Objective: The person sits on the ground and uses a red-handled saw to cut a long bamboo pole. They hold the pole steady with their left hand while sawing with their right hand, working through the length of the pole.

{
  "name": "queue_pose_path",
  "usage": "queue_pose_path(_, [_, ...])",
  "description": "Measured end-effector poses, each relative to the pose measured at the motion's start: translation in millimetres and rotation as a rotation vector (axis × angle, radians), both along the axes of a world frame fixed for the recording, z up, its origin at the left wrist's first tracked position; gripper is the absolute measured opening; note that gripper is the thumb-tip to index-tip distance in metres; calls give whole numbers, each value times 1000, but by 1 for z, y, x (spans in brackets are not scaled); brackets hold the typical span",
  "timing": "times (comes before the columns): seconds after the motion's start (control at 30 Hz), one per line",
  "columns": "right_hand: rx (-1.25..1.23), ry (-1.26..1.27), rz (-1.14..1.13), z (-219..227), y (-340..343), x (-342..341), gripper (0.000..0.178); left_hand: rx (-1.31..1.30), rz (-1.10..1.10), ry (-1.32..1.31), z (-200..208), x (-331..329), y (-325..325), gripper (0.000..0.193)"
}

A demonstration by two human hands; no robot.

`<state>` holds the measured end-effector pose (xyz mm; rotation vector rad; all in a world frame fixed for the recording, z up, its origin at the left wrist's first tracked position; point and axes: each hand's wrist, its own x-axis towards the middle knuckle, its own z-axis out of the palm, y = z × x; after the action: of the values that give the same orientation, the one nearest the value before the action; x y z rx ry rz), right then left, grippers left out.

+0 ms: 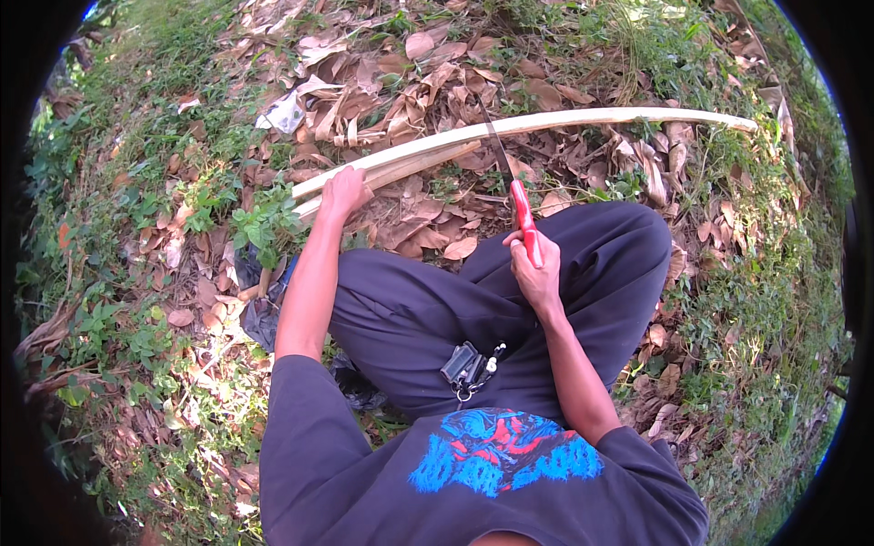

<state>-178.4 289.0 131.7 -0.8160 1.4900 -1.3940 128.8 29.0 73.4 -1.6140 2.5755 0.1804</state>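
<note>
A long pale strip of wood (583, 117) lies across in front of my crossed legs, looking bowed in this wide view. My left hand (344, 193) is closed around it near its left end. A shorter piece of wood (423, 162) lies along its near side, also by that hand. My right hand (535, 262) grips the red handle of a hand saw (523, 214). The saw's dark narrow blade meets the long strip left of its middle and reaches past its far edge. Whether the teeth have cut in is too small to tell.
Dry brown leaves (391, 100) cover the ground beyond the wood, with green weeds (264, 223) at the left. A white scrap (284, 114) lies among the leaves. Dark plastic (262, 318) shows beside my left leg. A key ring with small dark items (469, 367) rests on my lap.
</note>
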Motion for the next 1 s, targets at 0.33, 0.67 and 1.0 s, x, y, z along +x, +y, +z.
queue_pose_path(0.33, [-6, -162, 0, -5, 6, -17, 12, -251, -135, -139, -26, 9, 17, 18])
queue_pose_path(0.67, [-22, -202, -1, -7, 8, -17, 13, -311, -116, -426, -45, -7, 20, 11])
queue_pose_path(1.0, [-25, -216, -23, -5, 9, -17, 13, -105, -182, -74, 0, -4, 18, 13])
